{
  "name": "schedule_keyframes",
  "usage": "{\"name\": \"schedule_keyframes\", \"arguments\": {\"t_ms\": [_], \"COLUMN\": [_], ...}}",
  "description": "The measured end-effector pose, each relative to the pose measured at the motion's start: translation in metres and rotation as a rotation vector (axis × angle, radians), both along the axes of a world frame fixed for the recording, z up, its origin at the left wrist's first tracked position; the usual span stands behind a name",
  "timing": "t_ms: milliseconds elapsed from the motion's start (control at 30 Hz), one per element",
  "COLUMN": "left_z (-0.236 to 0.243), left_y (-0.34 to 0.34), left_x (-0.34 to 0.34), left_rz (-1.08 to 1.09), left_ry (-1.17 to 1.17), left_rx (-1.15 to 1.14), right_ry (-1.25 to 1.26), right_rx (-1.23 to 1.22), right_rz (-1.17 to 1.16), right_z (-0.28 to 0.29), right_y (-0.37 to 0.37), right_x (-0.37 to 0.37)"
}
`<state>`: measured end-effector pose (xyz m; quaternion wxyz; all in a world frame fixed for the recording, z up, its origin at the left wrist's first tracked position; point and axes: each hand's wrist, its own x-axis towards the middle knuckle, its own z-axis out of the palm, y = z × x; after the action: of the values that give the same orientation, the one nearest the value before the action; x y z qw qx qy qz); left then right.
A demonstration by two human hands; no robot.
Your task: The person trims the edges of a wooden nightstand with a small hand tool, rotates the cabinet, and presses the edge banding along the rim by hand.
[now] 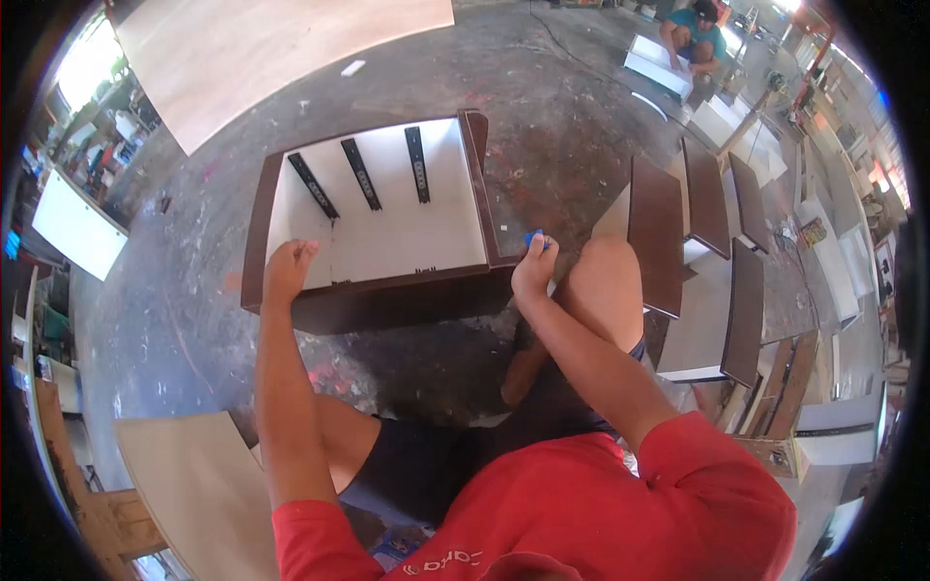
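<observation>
In front of me a dark brown cabinet (387,281) lies with its white-lined open side up. Black drawer slides (363,176) run along the inner far wall, three of them side by side. My left hand (287,273) is over the cabinet's near left corner, its fingers closed in a pinch; whatever they hold is too small to make out. At the near right corner, my right hand (533,269) is closed round a small blue object (536,237), of which only the top shows. Its kind cannot be told.
Brown-fronted drawers (657,237) stand close together on my right, beside my knee. A large pale wooden sheet (262,48) lies at the far left; a beige panel (199,484) is near my left leg. Another person (696,41) crouches far right over a white box (661,68).
</observation>
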<state>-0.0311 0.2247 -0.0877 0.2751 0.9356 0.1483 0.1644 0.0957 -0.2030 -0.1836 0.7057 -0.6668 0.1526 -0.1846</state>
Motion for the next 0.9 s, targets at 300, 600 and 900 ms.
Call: {"name": "schedule_keyframes", "arguments": {"t_ms": [300, 600, 900], "left_z": [-0.016, -0.018, -0.012], "left_y": [0.004, -0.007, -0.008], "left_x": [0.0, 0.004, 0.001], "left_rz": [0.138, 0.228, 0.19], "left_ry": [0.097, 0.157, 0.139], "left_rx": [-0.045, -0.001, 0.036], "right_ry": [-0.168, -0.351, -0.311], "right_rx": [-0.517, -1.151, -1.271], "right_rz": [0.479, 0.769, 0.839], "right_z": [0.122, 0.125, 0.132], "right_y": [-0.024, -0.025, -0.016], "right_x": [-0.042, -0.05, -0.044]}}
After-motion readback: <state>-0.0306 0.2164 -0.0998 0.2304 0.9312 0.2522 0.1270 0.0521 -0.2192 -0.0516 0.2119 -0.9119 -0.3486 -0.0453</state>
